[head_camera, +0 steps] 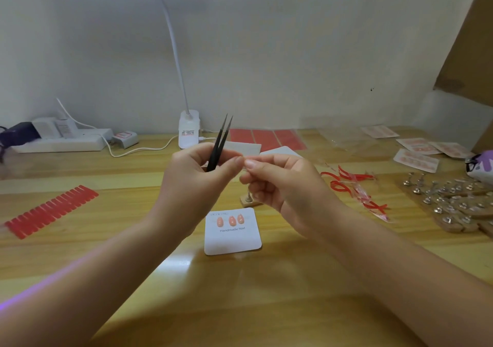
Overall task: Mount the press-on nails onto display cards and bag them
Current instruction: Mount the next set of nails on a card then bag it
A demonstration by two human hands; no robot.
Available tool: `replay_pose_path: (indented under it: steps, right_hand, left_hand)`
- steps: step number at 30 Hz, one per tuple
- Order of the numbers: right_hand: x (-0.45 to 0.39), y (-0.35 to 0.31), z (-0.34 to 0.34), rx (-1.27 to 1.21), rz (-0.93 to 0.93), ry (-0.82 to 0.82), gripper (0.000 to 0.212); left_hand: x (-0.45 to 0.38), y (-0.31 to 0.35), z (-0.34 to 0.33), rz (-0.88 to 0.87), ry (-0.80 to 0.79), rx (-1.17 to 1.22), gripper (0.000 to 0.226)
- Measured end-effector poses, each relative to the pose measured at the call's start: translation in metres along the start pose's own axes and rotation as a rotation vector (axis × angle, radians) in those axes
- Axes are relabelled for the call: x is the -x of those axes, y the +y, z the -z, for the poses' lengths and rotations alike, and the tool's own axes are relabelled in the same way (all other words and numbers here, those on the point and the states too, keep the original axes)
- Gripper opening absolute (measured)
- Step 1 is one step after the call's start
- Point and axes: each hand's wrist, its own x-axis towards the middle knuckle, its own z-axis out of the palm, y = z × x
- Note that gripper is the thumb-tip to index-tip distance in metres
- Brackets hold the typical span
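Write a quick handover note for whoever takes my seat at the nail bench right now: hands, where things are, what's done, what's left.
Left hand grips the black pointed tweezers, tips up.
Right hand pinches something small against the left fingertips; too small to identify.
The white "Handmade Nail" display card lies on the wooden table below the hands, three pink press-on nails mounted in its top row.
Red strip of adhesive tabs is at far left; metal nail stands and finished bagged cards at right.
Left: fill the card, then bag it.
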Motion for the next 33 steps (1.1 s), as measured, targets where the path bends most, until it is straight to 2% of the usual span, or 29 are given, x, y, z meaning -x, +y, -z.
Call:
replay_pose_path:
  steps: [7,12,16,20,23,27,33]
  right_hand:
    - [0.002,0.001,0.002,0.17,0.156,-0.022,0.013]
    - [0.002,-0.002,0.002,0.101,0.158,0.014,0.007]
    - [-0.001,-0.004,0.002,0.006,0.139,0.074,0.004]
    - [-0.003,-0.01,0.007,0.03,0.226,0.156,0.004]
    - [-0.004,-0.016,0.009,0.027,0.281,0.182,0.005]
    - [-0.003,-0.019,0.01,0.022,0.305,0.174,0.009]
    - [-0.003,-0.017,0.007,0.04,0.312,0.175,0.009]
  left_hand:
    - [-0.004,-0.001,0.002,0.056,0.004,0.044,0.005]
    - [-0.002,0.007,0.001,0.059,-0.001,0.06,0.006]
    - [-0.002,0.013,0.006,-0.039,0.021,-0.251,0.01]
    - [0.002,0.019,0.009,-0.149,0.045,-0.562,0.018]
    - [0.006,0.024,0.008,-0.256,0.109,-0.805,0.014]
    - [0.007,0.026,0.007,-0.286,0.094,-0.832,0.011]
    - [0.007,0.024,0.006,-0.24,0.082,-0.82,0.017]
